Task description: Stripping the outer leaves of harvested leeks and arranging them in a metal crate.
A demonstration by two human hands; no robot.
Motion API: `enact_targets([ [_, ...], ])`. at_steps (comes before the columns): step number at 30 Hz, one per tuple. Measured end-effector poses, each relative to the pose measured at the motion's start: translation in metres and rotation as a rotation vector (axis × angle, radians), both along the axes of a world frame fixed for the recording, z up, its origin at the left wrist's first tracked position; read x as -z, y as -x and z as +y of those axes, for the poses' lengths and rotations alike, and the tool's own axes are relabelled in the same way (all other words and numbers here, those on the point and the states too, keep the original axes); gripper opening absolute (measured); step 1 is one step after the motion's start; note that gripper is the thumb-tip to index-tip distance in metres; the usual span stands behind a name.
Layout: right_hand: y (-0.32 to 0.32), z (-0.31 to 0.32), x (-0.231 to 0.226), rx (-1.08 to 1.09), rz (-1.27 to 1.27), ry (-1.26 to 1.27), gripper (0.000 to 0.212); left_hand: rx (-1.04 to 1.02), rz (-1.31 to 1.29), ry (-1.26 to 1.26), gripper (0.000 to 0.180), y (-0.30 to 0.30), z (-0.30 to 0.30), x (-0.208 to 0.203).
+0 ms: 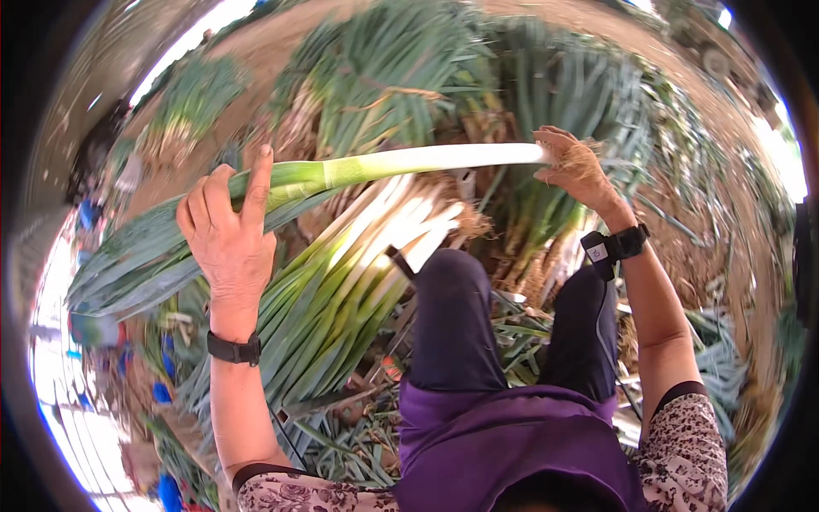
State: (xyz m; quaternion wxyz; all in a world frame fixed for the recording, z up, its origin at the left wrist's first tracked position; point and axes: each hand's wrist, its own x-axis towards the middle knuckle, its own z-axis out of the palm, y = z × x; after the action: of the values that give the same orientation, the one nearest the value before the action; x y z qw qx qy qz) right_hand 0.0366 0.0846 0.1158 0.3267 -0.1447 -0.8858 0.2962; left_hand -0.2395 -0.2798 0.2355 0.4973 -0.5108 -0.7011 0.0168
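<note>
A long leek (409,160) stretches crosswise in front of me, its green leaves to the left and its white shank to the right. My left hand (226,243) is closed around the leafy part, with the index finger extended along it. At the root end, my right hand (587,181) grips the leek; stringy brown roots (583,160) show against the fingers. Below the held leek lies a bundle of leeks (328,294) with pale shanks and roots pointing up and right, left of my knees.
More leek heaps lie ahead: a large one (388,72) at the far middle, another (567,90) to its right, and a smaller one (196,98) at far left. Cut leaves (358,448) litter the ground by my legs. Blue items (169,491) stand at the left edge.
</note>
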Motion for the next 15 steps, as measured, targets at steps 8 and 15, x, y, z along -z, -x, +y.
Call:
enact_targets([
  [8, 0.220, -0.013, 0.061, -0.040, -0.118, -0.292, 0.034, -0.377, -0.182, 0.107, 0.089, 0.070, -0.071, 0.094],
  [15, 0.340, -0.019, 0.128, -0.198, -0.254, -0.223, 0.039, -0.612, -0.581, 0.216, 0.095, 0.113, -0.087, 0.165],
])
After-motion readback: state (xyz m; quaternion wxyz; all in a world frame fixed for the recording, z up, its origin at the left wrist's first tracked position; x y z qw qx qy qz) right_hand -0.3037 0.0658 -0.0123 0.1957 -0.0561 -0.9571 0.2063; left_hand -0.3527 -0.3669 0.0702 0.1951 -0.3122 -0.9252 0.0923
